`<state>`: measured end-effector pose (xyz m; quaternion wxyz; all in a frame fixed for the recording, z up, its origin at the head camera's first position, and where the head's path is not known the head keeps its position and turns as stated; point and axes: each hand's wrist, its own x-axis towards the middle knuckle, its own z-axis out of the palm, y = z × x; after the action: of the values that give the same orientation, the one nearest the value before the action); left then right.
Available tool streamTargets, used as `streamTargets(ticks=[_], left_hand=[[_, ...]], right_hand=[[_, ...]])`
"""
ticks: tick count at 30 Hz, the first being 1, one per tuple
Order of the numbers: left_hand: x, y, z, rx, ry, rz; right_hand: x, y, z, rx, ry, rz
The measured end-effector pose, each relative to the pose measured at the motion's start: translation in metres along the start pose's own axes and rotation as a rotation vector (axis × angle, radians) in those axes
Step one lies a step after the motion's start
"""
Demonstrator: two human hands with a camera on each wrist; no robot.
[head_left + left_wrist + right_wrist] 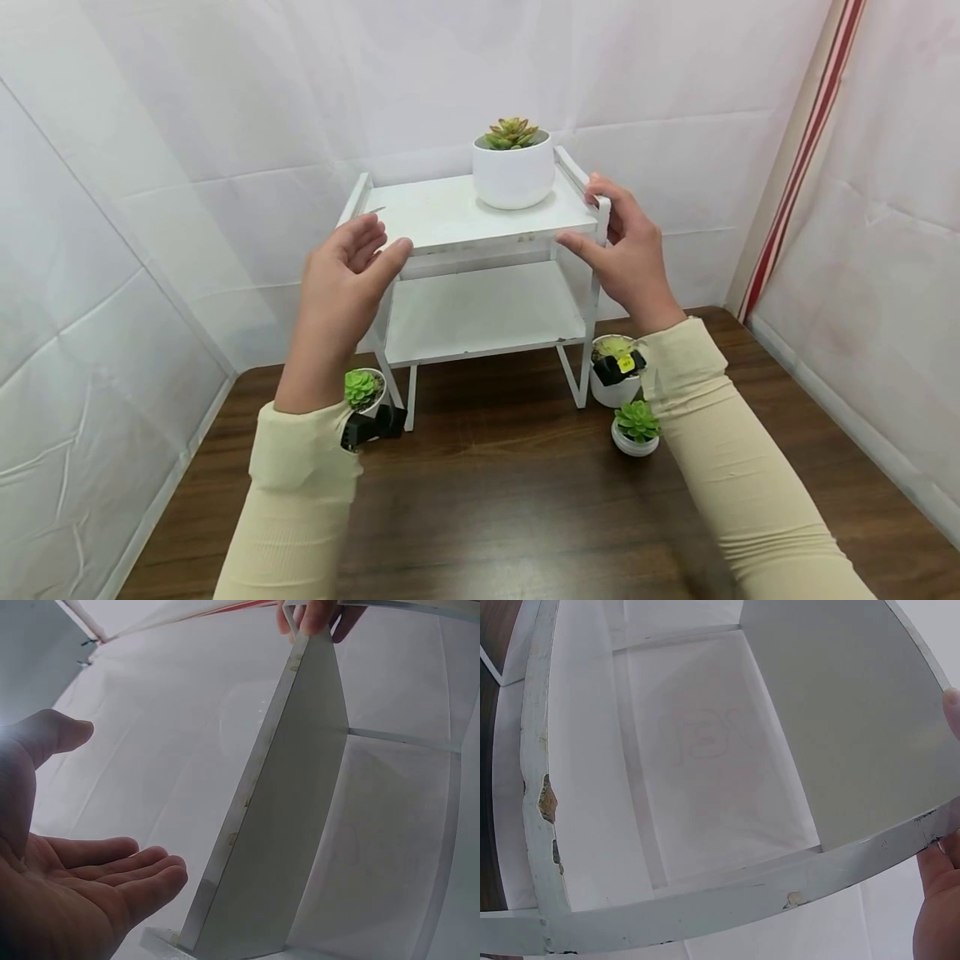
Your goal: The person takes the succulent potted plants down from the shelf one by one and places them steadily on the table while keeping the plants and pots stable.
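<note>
A white two-tier shelf rack (487, 312) stands on the wooden table. On the right part of its top tier sits a white pot (513, 175) with a reddish-green succulent (512, 133). My right hand (630, 254) holds the rack's right upper side, thumb near the top tier's front edge and fingers over the side rail. At the left front corner of the top tier is my left hand (341, 287), its fingers loosely bent. The left wrist view shows that left hand (97, 877) apart from the rack, with nothing in it. Chipped paint marks the rack's frame (667, 919) in the right wrist view.
Beside the rack's left leg is a small potted green succulent (363, 388), partly behind the left wrist camera. Near the right leg stand a white potted plant (611, 392) and a smaller green succulent (636, 421). White curtains (225, 100) surround the wooden table (480, 517).
</note>
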<state>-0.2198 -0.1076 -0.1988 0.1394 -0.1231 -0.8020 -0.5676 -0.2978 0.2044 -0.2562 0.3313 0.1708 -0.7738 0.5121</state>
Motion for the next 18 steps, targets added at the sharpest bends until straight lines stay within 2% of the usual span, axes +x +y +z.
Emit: streamTargets(ticks=[7,18], left_hand=[[0.008,-0.001,0.006,-0.004,-0.008,0.015],[0.024,-0.001,0.014,-0.02,0.002,0.003]], right_hand=[[-0.001,0.0,-0.001,-0.007,0.007,-0.007],[0.0,0.001,0.001,0.012,0.012,-0.027]])
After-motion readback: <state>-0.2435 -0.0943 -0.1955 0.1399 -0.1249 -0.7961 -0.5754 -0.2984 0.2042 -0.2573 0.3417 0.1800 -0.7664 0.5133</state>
